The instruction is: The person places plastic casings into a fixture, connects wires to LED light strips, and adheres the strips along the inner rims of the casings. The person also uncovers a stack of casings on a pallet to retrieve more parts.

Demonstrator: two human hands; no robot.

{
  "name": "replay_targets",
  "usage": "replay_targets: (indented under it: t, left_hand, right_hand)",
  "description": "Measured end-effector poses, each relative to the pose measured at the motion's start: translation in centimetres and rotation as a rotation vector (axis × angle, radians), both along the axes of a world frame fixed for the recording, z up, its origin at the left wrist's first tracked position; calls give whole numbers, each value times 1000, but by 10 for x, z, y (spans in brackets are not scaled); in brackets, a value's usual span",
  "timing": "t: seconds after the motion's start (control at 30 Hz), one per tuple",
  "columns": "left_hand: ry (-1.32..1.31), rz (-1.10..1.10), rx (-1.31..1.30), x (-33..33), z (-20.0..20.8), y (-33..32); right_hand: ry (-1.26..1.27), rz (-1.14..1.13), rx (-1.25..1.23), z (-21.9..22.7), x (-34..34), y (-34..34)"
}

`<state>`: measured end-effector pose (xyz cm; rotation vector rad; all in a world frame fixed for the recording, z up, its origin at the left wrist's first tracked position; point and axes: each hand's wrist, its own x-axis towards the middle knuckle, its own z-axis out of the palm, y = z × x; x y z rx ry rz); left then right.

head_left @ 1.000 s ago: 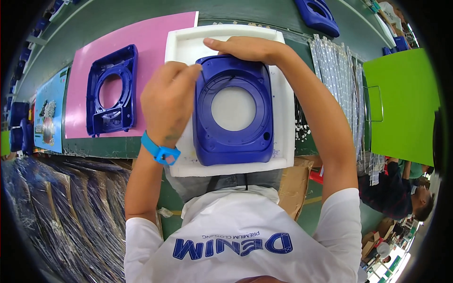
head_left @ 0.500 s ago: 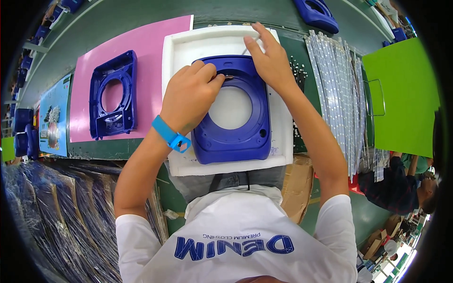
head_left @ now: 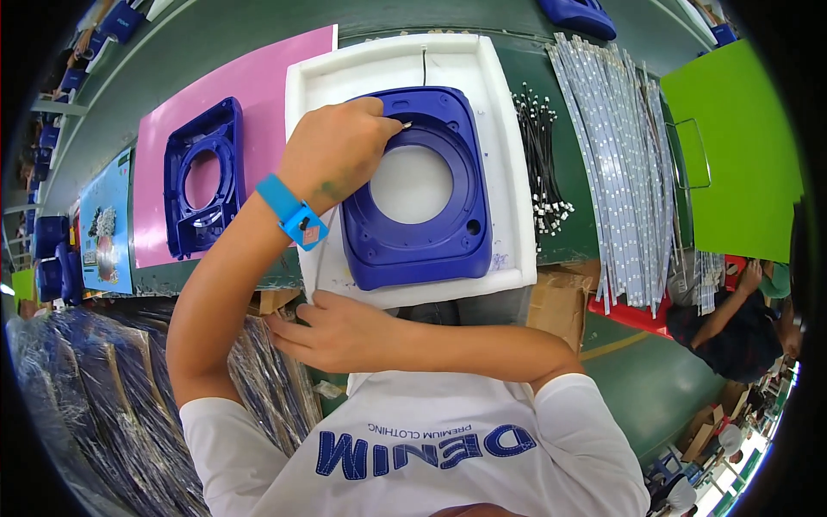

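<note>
A blue plastic housing (head_left: 418, 266) with a large round opening lies in a white foam tray (head_left: 508, 172). My left hand (head_left: 340, 146), with a light blue wristband (head_left: 293, 214), reaches over the housing's upper left. Its thumb and fingers are pinched at the rim above the opening, where a small pale tip shows that I cannot make out. A thin black cable (head_left: 424, 69) with a white end sticks out past the housing's far edge. Crossing in front of my body, my right hand (head_left: 332, 332) is open, fingers apart, near the tray's near left corner.
On the left, a second blue housing (head_left: 177, 233) rests on a pink sheet (head_left: 263, 112). Right of the tray lie black cables (head_left: 538, 164) and a stack of LED strips (head_left: 616, 172). Plastic-wrapped material (head_left: 112, 388) is at lower left, a cardboard box (head_left: 556, 306) at near right.
My right hand has swung from the housing's far right side down to the tray's near left corner. My left hand stays pinched at the rim. The cable beyond the housing now shows plainly.
</note>
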<state>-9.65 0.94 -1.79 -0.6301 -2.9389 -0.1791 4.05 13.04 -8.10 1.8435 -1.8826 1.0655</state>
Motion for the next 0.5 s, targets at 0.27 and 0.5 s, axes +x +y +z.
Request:
replay_targets:
  t: [0.27, 0.5]
  left_hand:
    - [96, -98, 61, -8, -3, -9]
    - [129, -192, 185, -14, -6, -13]
  right_hand:
    - [-79, 327, 75, -12, -21, 49]
    - [-286, 72, -183, 14, -46, 113]
